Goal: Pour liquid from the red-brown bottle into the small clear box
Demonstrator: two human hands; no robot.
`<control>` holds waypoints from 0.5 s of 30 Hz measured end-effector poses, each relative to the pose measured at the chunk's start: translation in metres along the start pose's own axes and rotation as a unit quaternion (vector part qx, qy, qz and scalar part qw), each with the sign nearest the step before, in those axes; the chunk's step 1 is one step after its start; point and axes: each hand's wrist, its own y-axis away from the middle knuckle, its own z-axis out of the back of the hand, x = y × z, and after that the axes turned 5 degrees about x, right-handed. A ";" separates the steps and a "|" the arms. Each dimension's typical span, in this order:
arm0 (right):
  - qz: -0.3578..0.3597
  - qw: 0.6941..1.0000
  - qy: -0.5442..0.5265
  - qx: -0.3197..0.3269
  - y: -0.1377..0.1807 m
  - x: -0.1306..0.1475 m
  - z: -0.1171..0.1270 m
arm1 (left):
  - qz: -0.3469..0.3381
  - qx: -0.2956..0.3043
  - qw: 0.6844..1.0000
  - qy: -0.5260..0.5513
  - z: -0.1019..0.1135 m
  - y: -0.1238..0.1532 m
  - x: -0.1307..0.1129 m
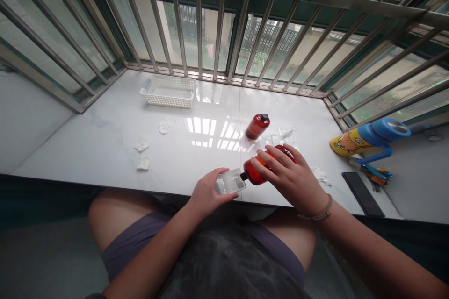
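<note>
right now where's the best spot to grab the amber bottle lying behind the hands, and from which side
Grip the second amber bottle across its round body, coming from above. It lies on its side on the white sill, black cap pointing toward the window, so the body shows widest. The clear packet on its right crowds that side.

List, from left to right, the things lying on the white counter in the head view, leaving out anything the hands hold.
Three white pads → white basket → lying red bottle with black cap → small clear container → blue and yellow flask → dark phone.
</note>
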 end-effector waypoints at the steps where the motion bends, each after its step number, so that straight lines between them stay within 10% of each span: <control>1: 0.000 1.000 0.000 0.001 0.000 0.000 0.000 | -0.001 0.000 1.000 0.001 0.000 0.000 -0.001; 15: -0.014 1.000 -0.024 0.002 0.006 0.004 -0.010 | 0.001 0.007 1.000 0.024 -0.001 0.001 -0.001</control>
